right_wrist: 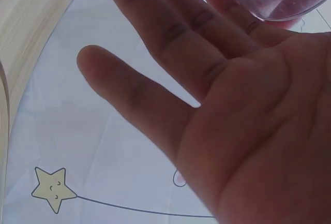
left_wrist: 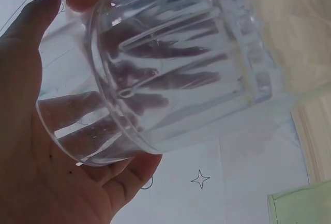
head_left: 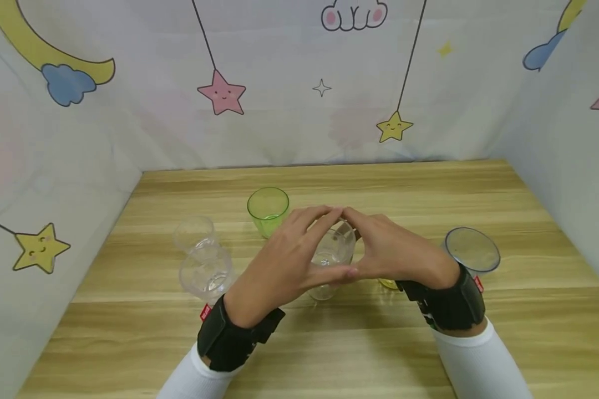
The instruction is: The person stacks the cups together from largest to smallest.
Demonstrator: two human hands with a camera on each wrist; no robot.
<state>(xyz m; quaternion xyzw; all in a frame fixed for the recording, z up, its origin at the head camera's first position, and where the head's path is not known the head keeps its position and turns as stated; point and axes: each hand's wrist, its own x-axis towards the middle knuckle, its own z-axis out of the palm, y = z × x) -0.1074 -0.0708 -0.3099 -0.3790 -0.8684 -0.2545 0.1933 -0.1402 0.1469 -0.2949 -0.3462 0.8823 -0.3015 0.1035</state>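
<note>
Two clear plastic cups stand one inside the other in front of me, between my hands. The upper cup shows its rim and upper wall above the rim of the ribbed lower cup. My left hand curves round the left side of the upper cup, thumb in front and fingers behind. Round its right side bends my right hand, and both hands' thumbs and fingertips meet. In the right wrist view, the little finger stands away from the cup, whose wall shows at the top right.
Behind my left hand stands a green cup. Two more clear cups sit at the left, one farther back and one nearer. A blue-rimmed cup stands at the right. Something yellow shows partly under my right wrist.
</note>
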